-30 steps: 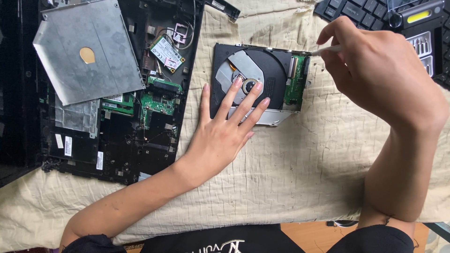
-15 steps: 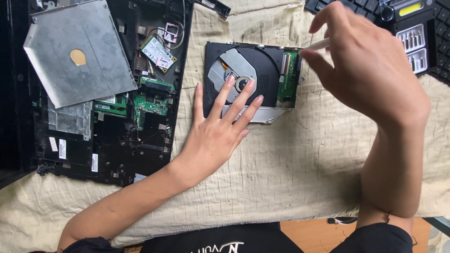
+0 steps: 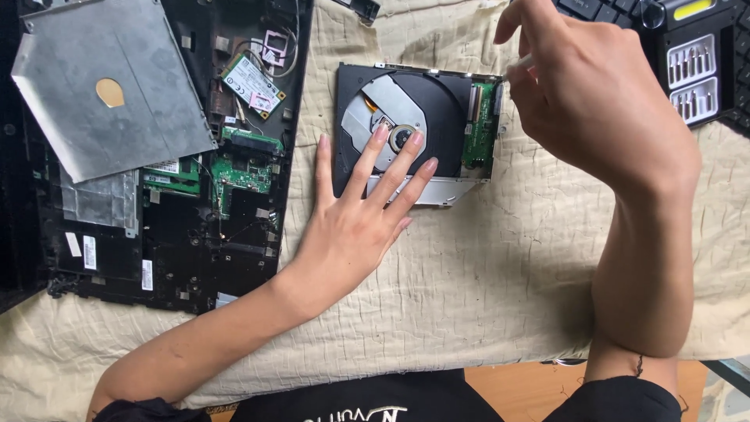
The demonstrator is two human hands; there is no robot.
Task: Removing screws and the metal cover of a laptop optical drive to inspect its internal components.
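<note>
Since the earlier frames, little has shifted: the right hand [image 3: 594, 101] has edged leftward toward the drive's corner, and the left hand [image 3: 359, 211] stays flat where it was.

Head view, item by item:

- Black slim optical disc drive with its cover off [image 3: 414, 129], lying on the cream quilted cloth [image 3: 484, 273] near the top centre. Silver hub and green circuit strip exposed along its right edge.
- Left hand: palm down, fingers spread apart, fingertips pressing on the drive's hub area and lower edge. It grips nothing; it only pins the drive down.
- Right hand: fingers closed together around a thin pale-handled tool [image 3: 522, 64], only a short length of which shows. The tip sits at the drive's upper right corner, hidden behind the fingers.
- Opened black laptop base with green boards [image 3: 195, 195], left of the drive, well apart from both hands.
- Grey sheet-metal cover plate [image 3: 109, 94], resting tilted over the laptop base.
- Black bit case with yellow trim [image 3: 695, 55], top right, just beyond the right hand.

Hazards, as judged: the tool tip could slip off the corner and scrape the green strip, since the drive is held by finger pressure alone on soft cloth. Fingertips on the hub could also stress it.
</note>
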